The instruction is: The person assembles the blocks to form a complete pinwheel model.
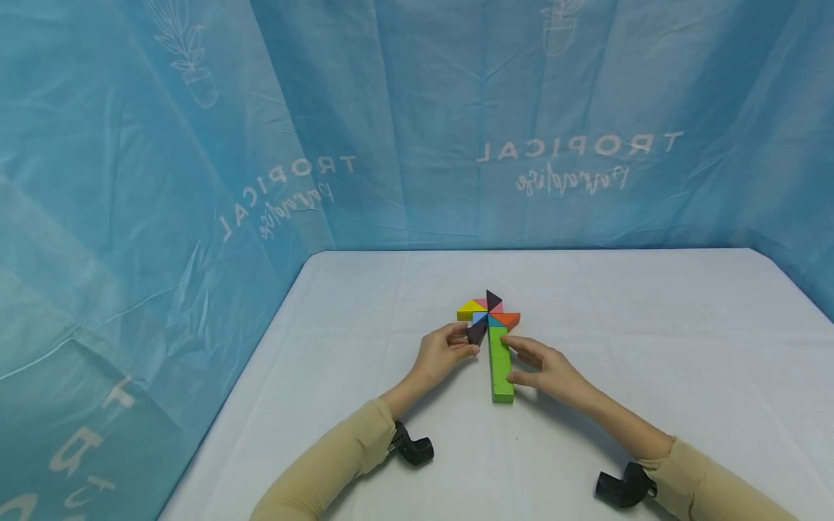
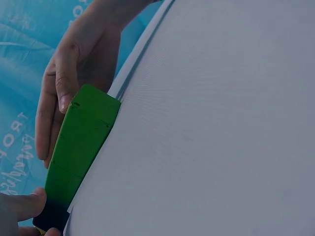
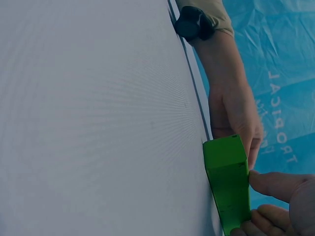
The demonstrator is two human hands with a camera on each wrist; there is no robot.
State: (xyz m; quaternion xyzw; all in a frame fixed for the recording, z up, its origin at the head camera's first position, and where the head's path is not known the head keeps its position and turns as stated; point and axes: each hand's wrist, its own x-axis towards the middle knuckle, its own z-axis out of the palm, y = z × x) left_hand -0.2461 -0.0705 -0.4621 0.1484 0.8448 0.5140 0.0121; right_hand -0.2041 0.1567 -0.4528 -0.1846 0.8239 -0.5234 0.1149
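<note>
On the white table, triangular blocks form a pinwheel: yellow (image 1: 466,312), pink (image 1: 496,307), orange-red (image 1: 510,318), blue (image 1: 497,321) and dark pieces. A strip of green blocks (image 1: 500,365) runs from it toward the near side. My left hand (image 1: 443,357) pinches a dark triangular block (image 1: 477,332) at the pinwheel's lower left, beside the strip's far end. To the right, my right hand (image 1: 549,371) touches the strip's side with thumb and fingertips, fingers loosely bent. In the right wrist view the green strip (image 3: 228,182) partly hides the left hand's fingers.
Blue printed curtains (image 1: 417,130) hang behind the table (image 1: 651,347) and along its sides. Each wrist wears a black camera mount, one at the left cuff (image 1: 414,449), another at the right cuff (image 1: 624,486).
</note>
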